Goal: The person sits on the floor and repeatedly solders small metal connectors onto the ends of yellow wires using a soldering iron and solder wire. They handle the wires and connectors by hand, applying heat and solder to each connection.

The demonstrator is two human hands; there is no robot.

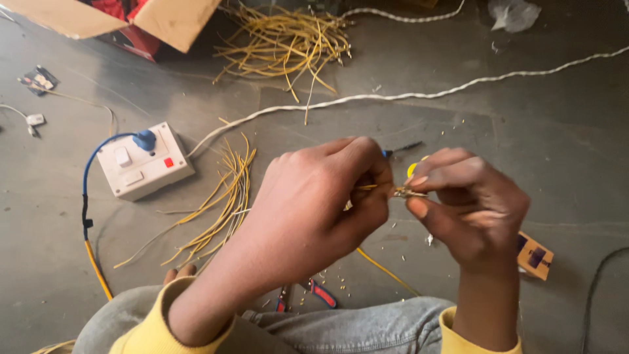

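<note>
My left hand (314,203) and my right hand (472,206) meet in the middle of the view, above a grey floor. Both pinch the same thin yellow wire (377,188); its bare metal strands (409,192) show between the fingertips of the two hands. The wire's yellow length (386,270) trails down toward my lap. A dark-tipped tool with a yellow part (411,169) lies on the floor just behind the hands, mostly hidden by them.
A bundle of yellow wires (219,206) lies left of my hands, another pile (285,42) at the back. A white switch box (144,160) with a blue plug, a twisted white cord (393,97), a cardboard box (131,19), red-handled pliers (308,294) and a small brown board (534,255) lie around.
</note>
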